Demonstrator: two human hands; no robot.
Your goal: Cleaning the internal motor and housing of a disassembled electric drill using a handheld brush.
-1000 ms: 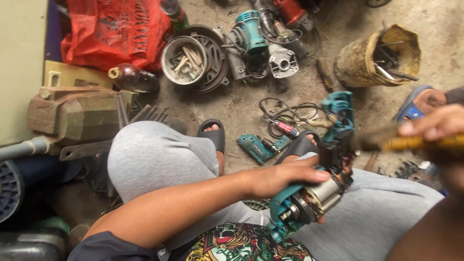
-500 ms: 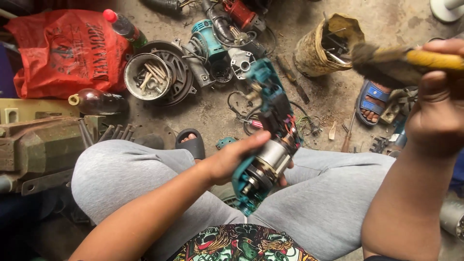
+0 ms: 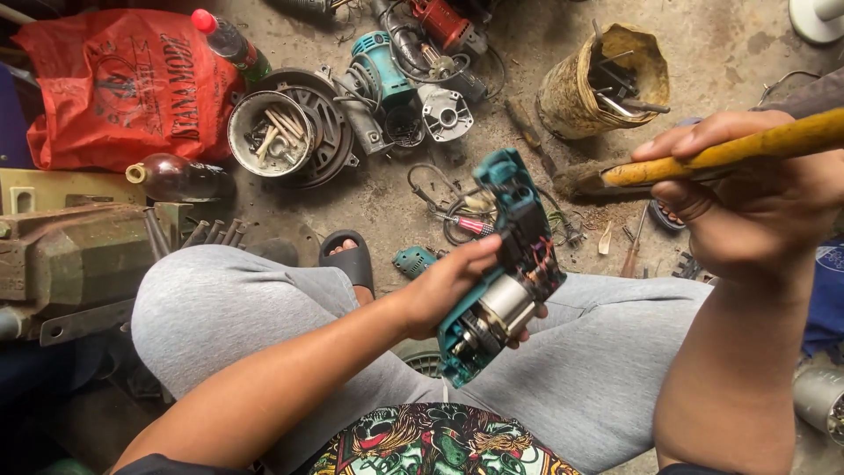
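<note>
While a red plastic bag (image 3: pixel 114 84), a grey bench vise (image 3: pixel 75 264) and a round tin of small parts (image 3: pixel 268 132) lie on the concrete floor (image 3: pixel 387 207) at the left, the left hand (image 3: pixel 448 290) is curled around an opened teal power drill (image 3: pixel 501 273), held tilted above the person's grey-trousered lap with its motor and wiring exposed. To the right, the right hand (image 3: pixel 747 211) is closed around the yellow handle of a brush (image 3: pixel 703 163), whose bristles point left, near the drill's upper end but apart from it. Beyond the brush, a worn yellow bucket of tools (image 3: pixel 571 101) stands on the floor.
</note>
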